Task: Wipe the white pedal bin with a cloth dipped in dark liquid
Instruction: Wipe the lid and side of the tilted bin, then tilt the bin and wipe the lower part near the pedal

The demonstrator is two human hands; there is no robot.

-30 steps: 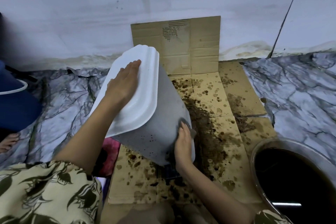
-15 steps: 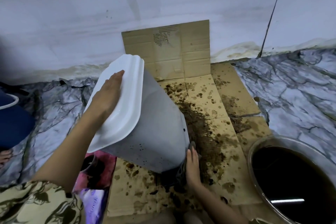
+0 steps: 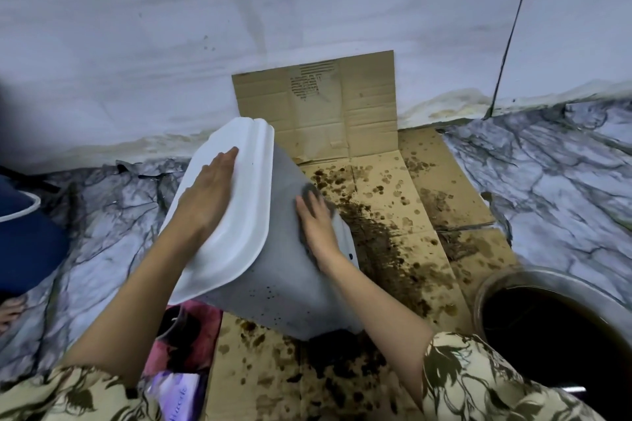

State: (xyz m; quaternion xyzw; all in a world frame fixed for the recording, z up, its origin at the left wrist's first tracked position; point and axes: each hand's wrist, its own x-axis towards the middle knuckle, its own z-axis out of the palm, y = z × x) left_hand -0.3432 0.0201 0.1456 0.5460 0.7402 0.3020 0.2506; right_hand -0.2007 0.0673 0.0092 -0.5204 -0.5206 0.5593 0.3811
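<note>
I see the white pedal bin (image 3: 273, 270) tipped over at a slant on a sheet of stained cardboard (image 3: 403, 222) laid on the floor, its lid end raised toward the wall and its base down near the front edge of the cardboard. My left hand (image 3: 205, 195) lies flat on the bin's white lid (image 3: 246, 188), fingers together and stretched out, palm pressing the lid rather than gripping it. My right hand (image 3: 316, 222) sits on the grey upper side of the bin, just right of the lid, fingers spread flat and pressing a dark cloth (image 3: 313, 193) against the bin; only a small patch of cloth shows past my fingertips, so I cannot say how much of it lies under the palm. Small dark specks dot the bin's lower side. To the right of the bin the cardboard carries a heavy dark smear and many brown drops. Further right of the bin, at the frame's lower corner, a round metal basin (image 3: 506, 284) holds dark liquid (image 3: 554, 335). A flap of the cardboard stands up against the wall behind the bin. Left of the bin's base I see something pink (image 3: 201, 328), partly hidden by my left forearm. Both sleeves carry a cream leaf pattern
</note>
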